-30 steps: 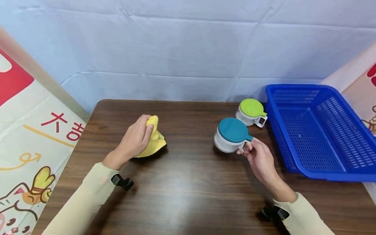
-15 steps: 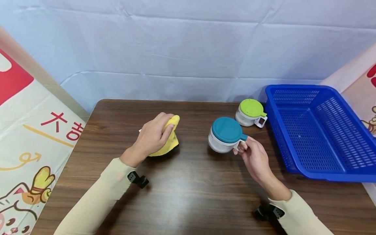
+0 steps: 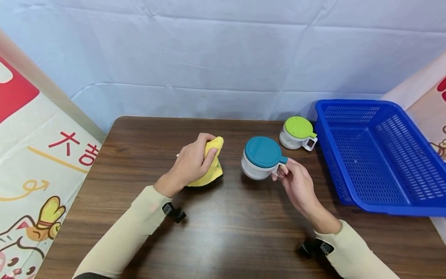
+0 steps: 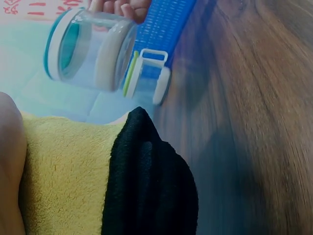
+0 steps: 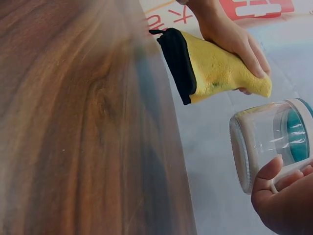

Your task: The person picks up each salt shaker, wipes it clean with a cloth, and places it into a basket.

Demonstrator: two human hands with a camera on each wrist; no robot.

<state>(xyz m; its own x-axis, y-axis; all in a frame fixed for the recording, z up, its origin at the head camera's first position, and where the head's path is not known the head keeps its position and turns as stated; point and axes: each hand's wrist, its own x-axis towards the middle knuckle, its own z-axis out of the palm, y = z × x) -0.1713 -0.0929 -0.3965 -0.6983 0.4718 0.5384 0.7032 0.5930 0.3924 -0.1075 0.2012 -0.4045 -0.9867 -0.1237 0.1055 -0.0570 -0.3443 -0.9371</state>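
My left hand (image 3: 192,159) grips a folded yellow cloth (image 3: 211,170) with a black edge, bunched between thumb and fingers. In the right wrist view the cloth (image 5: 215,68) hangs above the table, apart from the jar. By its white handle my right hand (image 3: 297,185) holds a clear jar (image 3: 257,170) with a teal lid (image 3: 263,152). The left wrist view shows this jar (image 4: 93,49) raised off the table, its glass see-through with a pale layer near the base. A smaller jar with a lime-green lid (image 3: 298,127) stands behind it, its handle towards the basket.
A blue plastic basket (image 3: 369,207) with perforated walls stands at the right of the brown wooden table (image 3: 216,240). Pale blue cloth (image 3: 223,58) hangs behind the table's back edge. A printed sheet (image 3: 52,174) covers the left side.
My left hand has moved right with the yellow cloth, towards the jar. My right hand has shifted slightly left with the teal-lidded jar. The green-lidded jar and the basket stay put.
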